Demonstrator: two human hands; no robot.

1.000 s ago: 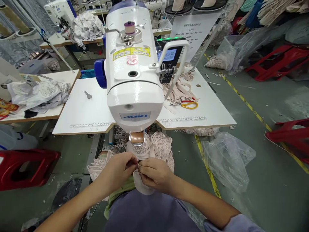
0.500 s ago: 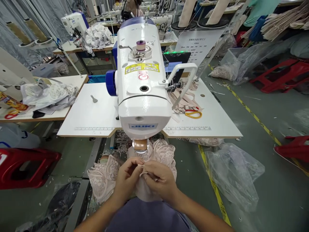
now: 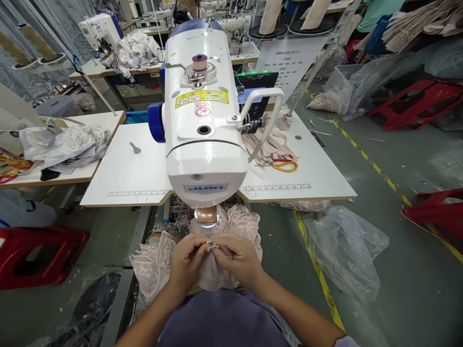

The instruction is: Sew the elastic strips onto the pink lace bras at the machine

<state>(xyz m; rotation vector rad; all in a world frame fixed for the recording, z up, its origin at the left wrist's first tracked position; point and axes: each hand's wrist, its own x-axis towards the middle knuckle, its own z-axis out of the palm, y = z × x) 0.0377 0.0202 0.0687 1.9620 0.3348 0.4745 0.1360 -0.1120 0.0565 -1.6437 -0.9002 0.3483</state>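
Beige fabric (image 3: 217, 275) with a narrow edge is pinched between my two hands, just in front of the sewing machine (image 3: 206, 164). My left hand (image 3: 186, 260) closes thumb and forefinger on the edge. Right beside it, almost touching, my right hand (image 3: 238, 255) grips the same edge with curled fingers. Above the hands is the machine's lower end with a brown, metal-rimmed part (image 3: 207, 215). Pale lace bra cups (image 3: 243, 224) lie behind my right hand, and another lace piece (image 3: 154, 265) hangs left of my left hand. The fabric's folds are partly hidden by my fingers.
On the white machine table (image 3: 123, 164) lie orange-handled scissors (image 3: 285, 166), beige strips (image 3: 265, 147) and a small grey tool (image 3: 135, 148). Red stools (image 3: 39, 255) stand at both sides. A clear plastic bag (image 3: 347, 250) lies on the floor at right.
My hands have drawn slightly closer together along the fabric edge, with both still pinching it. The whole view has shifted a little, so the machine appears further left.
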